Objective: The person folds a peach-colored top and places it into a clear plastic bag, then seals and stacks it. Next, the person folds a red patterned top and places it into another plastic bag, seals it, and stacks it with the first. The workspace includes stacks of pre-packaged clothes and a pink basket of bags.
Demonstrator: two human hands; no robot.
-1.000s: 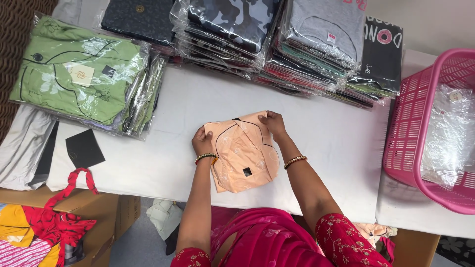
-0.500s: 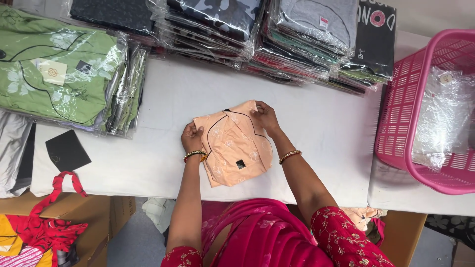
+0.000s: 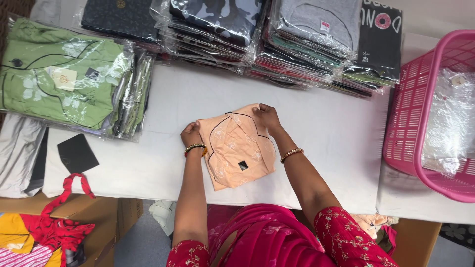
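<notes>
garment: folded peach top [image 3: 236,151] with dark piping and pale flower print, small dark tag on the front, lies flat on the white worktop [image 3: 331,143], near its front edge, right in front of the person
left hand: left hand [image 3: 191,134] at the garment's left edge, near the upper corner, fingers curled over the fold, pinching or pressing the cloth; can't tell which
right hand: right hand [image 3: 267,116] on the upper right corner, fingers closed on the fabric edge
hand state: both narrow, closed on cloth, nothing else held
wrists: bangles on both
handling (judgement): light, soft, limp; no stiffness, so it will sag and unfold if lifted by one corner
surface (judgement): plain cotton-like weave, not slippery, not fragile; slides easily on the smooth worktop
where to hold (judgement): both side edges of the fold, or flat palms under it, keeps the fold together; the neckline end is the thickest part
risk (judgement): loose layers may slip apart, creases set if pressed crooked
left stack: bagged green tops [image 3: 64,79], touching the worktop's left end, well apart from the garment
back row: stacks of bagged clothes [image 3: 277,39], grey, camouflage, dark, along the far edge
right: pink basket [image 3: 410,123] with clear plastic bags [image 3: 450,118] inside, well apart from the hands
lower left: black card [image 3: 76,153] on the worktop; red bag [image 3: 54,227] on a cardboard box below
</notes>
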